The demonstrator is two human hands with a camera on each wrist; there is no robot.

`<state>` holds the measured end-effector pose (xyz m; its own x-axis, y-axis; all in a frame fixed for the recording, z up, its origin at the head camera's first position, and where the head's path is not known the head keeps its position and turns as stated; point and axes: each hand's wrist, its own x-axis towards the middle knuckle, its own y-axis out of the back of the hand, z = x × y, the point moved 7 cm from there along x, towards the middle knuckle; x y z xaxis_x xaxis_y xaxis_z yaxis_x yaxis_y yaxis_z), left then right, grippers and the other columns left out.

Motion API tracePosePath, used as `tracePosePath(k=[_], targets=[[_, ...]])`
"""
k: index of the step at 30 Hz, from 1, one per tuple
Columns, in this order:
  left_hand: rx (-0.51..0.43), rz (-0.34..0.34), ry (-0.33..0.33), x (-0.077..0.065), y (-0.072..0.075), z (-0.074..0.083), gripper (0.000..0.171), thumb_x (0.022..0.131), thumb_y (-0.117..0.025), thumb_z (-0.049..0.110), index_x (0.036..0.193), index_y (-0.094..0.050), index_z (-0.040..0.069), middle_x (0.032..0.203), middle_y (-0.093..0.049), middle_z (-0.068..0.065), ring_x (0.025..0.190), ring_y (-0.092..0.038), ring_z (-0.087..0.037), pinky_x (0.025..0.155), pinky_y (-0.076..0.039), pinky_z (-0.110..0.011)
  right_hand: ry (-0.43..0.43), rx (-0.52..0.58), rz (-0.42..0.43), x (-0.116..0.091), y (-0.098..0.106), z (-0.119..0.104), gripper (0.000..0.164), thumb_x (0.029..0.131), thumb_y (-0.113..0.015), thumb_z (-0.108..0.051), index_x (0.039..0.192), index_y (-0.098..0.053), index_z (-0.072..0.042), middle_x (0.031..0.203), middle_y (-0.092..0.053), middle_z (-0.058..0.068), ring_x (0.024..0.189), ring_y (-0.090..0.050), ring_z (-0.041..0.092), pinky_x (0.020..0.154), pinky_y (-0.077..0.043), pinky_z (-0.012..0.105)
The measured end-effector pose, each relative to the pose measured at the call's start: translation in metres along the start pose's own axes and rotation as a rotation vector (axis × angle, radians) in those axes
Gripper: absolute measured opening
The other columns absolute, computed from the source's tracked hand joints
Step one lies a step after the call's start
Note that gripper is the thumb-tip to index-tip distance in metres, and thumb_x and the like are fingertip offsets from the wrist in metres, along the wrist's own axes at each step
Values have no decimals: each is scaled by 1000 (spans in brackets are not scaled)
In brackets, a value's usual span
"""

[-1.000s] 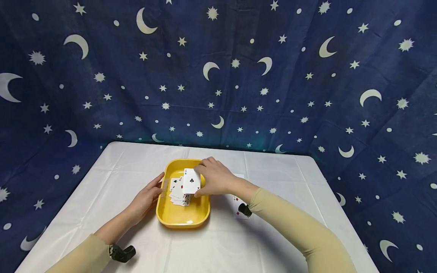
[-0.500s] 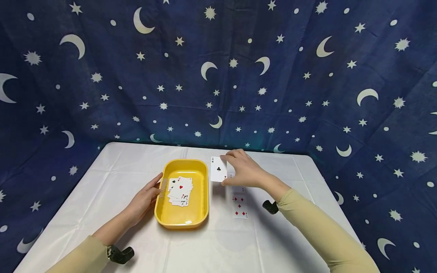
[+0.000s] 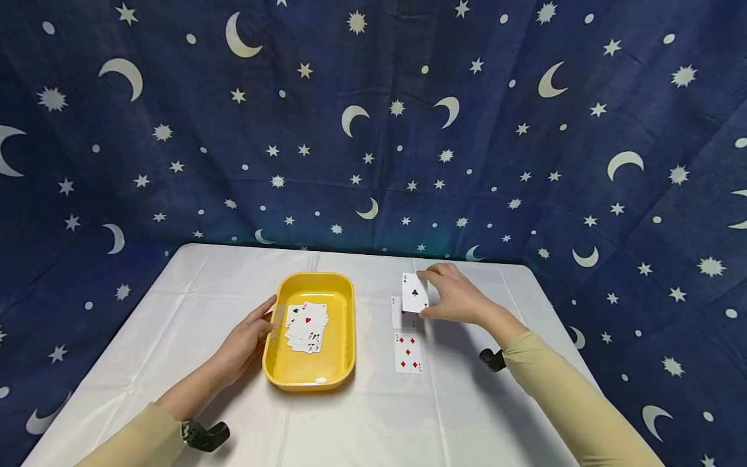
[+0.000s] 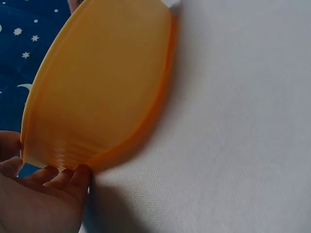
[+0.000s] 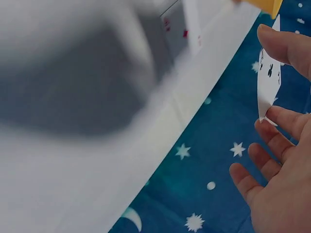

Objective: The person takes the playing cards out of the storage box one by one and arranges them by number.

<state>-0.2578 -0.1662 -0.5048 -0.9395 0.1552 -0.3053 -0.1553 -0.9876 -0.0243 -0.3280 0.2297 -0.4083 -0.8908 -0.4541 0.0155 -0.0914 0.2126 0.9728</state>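
Note:
My right hand (image 3: 454, 297) pinches an ace of clubs (image 3: 414, 290) by its right side, face up. This card hangs above the table and partly overlaps a red ace (image 3: 397, 316) lying there. A five of diamonds (image 3: 408, 353) lies just in front of the red ace. In the right wrist view, the thumb and index finger hold opposite edges of the club card; the other fingers stick out loosely. My left hand (image 3: 244, 342) holds the left side of a yellow tray (image 3: 270, 363), thumb at the rim and fingertips against the outer wall, seen in the left wrist view.
Several playing cards (image 3: 308, 320) lie in a loose heap inside the tray, with an ace of hearts on top. A white cloth (image 3: 350, 421) covers the table. A dark blue curtain (image 3: 373, 130) with moons and stars hangs behind it.
My right hand has carried the ace of clubs from above the tray rightward to above the red ace. The left hand has stayed at the tray's side.

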Motion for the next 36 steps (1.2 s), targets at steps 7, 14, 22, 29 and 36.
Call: tracePosePath(k=[7, 14, 22, 29, 36], targets=[[-4, -1, 0, -1, -1, 1, 69, 103, -40, 11, 166, -15, 26, 169, -14, -19, 148, -32, -34, 118, -29, -49, -8, -24, -3, -5, -7, 19, 90, 73, -86, -41, 150, -51, -10, 145, -50, 12, 136, -38, 32, 111, -35, 55], [-5, -11, -20, -1, -1, 1, 68, 104, -40, 12, 166, -15, 25, 167, -19, -20, 143, -38, -35, 114, -37, -46, -53, -4, -41, -9, -20, 40, 88, 73, -87, -35, 148, -53, -6, 145, -50, 17, 133, -40, 37, 110, -35, 58], [1, -15, -27, -1, 0, 1, 67, 105, -39, 12, 166, -16, 25, 168, -18, -19, 143, -39, -35, 114, -37, -45, -81, -1, -89, -12, -36, 55, 87, 71, -91, -34, 146, -55, -5, 141, -51, 19, 129, -43, 39, 107, -38, 58], [5, -8, -26, -1, 0, 0, 68, 104, -39, 11, 166, -16, 25, 168, -18, -19, 143, -39, -35, 114, -36, -45, -103, 35, -145, -12, -47, 61, 90, 70, -92, -36, 145, -56, -4, 140, -52, 17, 129, -43, 39, 109, -38, 56], [9, -1, -22, -1, 0, 0, 69, 103, -40, 10, 166, -16, 26, 168, -18, -20, 141, -42, -36, 112, -40, -43, -152, 84, -181, -12, -54, 67, 90, 71, -92, -35, 147, -54, -6, 147, -47, 17, 134, -39, 38, 109, -37, 59]])
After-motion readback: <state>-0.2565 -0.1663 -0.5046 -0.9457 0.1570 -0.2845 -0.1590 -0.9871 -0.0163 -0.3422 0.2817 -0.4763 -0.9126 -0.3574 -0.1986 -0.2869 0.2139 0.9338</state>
